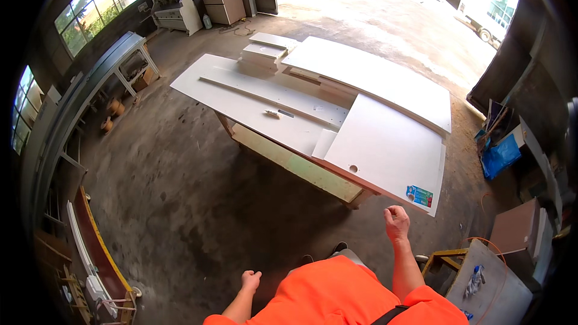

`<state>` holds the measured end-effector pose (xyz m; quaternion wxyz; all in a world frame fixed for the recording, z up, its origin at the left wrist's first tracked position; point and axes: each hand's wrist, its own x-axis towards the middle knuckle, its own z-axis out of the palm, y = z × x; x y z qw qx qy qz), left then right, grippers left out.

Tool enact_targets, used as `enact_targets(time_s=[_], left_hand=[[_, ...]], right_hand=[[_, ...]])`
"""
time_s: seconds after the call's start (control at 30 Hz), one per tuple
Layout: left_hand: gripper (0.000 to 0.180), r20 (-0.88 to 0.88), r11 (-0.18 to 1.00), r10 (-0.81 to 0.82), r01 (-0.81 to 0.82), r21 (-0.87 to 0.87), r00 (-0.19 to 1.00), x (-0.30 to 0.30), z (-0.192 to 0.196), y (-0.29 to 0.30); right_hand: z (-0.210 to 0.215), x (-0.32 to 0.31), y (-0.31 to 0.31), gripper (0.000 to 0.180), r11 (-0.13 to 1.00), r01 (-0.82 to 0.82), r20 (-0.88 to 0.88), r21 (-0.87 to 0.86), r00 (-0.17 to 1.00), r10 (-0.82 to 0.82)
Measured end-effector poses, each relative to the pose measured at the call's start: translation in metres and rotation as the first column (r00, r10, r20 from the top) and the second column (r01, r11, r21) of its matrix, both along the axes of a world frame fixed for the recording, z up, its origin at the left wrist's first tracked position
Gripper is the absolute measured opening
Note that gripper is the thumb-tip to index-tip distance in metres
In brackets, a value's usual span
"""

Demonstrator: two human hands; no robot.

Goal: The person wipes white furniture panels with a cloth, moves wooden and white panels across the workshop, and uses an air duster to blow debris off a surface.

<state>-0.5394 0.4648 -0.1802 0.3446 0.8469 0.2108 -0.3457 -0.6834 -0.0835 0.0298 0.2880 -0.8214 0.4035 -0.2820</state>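
Observation:
My right hand (397,222) is raised with its fingers curled closed, just short of the near right corner of a work table. I see nothing in it. My left hand (251,280) hangs low over the floor at my left side, loosely closed, with nothing showing in it. Closest to the right hand is a white panel (391,144) with a round hole (353,168) and a blue-green printed card or label (419,196) near its corner. Further left, a long narrow white board (271,93) and a small white tube-like object (273,114) lie on another white panel (205,78).
Another large white panel (373,72) covers the table's far side. A small table (487,283) with a crumpled glove-like item stands at my right, near an orange hose (503,253). A long metal bench (102,66) and a yellow-edged cart (102,241) line the left.

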Motion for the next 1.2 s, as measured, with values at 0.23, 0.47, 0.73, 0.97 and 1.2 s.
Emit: enact_targets(time_s=[0.23,0.47,0.73,0.97,1.2], left_hand=[[0.043,-0.269,0.998,-0.062,0.059,-0.019,0.961,0.028,0.019,-0.067],[0.050,-0.071,0.982,-0.018,0.004,-0.189,0.997,0.141,0.052,-0.162],[0.048,0.123,0.967,-0.053,0.082,-0.242,0.991,0.264,0.030,-0.249],[0.053,0.141,0.904,-0.306,0.334,-0.266,0.942,0.318,0.042,-0.305],[0.055,0.185,0.823,-0.468,0.502,-0.265,0.864,0.395,0.066,-0.327]], right_hand=[[-0.026,0.078,-0.050,0.014,0.999,0.010,-0.036,-0.033,0.999,-0.011],[-0.053,0.136,-0.102,0.023,0.996,0.089,-0.098,0.007,0.991,-0.088],[-0.036,0.180,-0.146,0.028,0.995,0.097,-0.203,-0.015,0.974,-0.098],[-0.050,0.176,-0.119,0.035,0.962,0.271,-0.304,0.017,0.918,-0.253],[-0.047,0.204,-0.069,0.050,0.944,0.327,-0.411,-0.052,0.854,-0.318]])
